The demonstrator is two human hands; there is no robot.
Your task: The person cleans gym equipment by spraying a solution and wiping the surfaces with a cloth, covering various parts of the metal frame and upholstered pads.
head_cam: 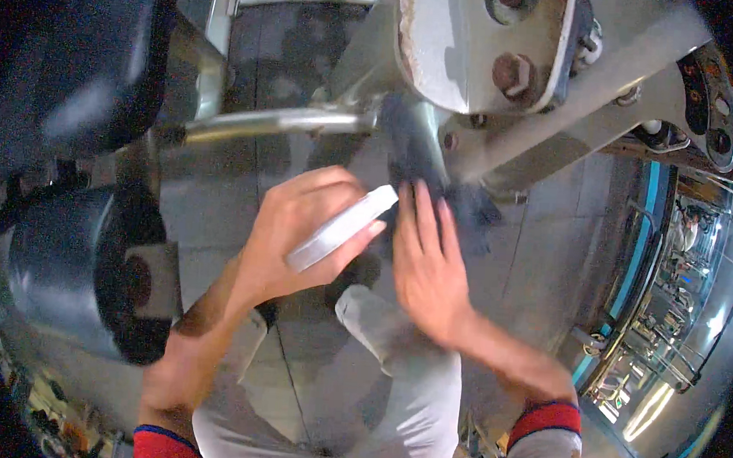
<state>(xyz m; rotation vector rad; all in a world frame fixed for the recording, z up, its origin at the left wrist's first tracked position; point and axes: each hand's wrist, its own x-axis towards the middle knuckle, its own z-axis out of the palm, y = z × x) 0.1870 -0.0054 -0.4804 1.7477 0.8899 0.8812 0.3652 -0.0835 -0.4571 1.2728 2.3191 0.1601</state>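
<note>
My left hand point(313, 229) is closed around a white, flat-sided object point(344, 227). It tilts up to the right, and its exact kind is unclear. Close by, my right hand point(430, 271) is stretched out with its fingers fairly straight. Its fingertips are at a dark, blurred part point(412, 143) that runs down from beneath a grey metal bracket point(440, 57). Whether they press on that part cannot be made out. A rusty hex bolt point(513, 76) is set in the bracket's face.
A grey metal beam point(575, 109) slants up to the right. At the left are a metal step frame point(285, 120) and a black cylindrical part point(55, 279). Beneath me is a tiled floor point(307, 376). A teal-edged strip point(633, 245) borders equipment at the far right.
</note>
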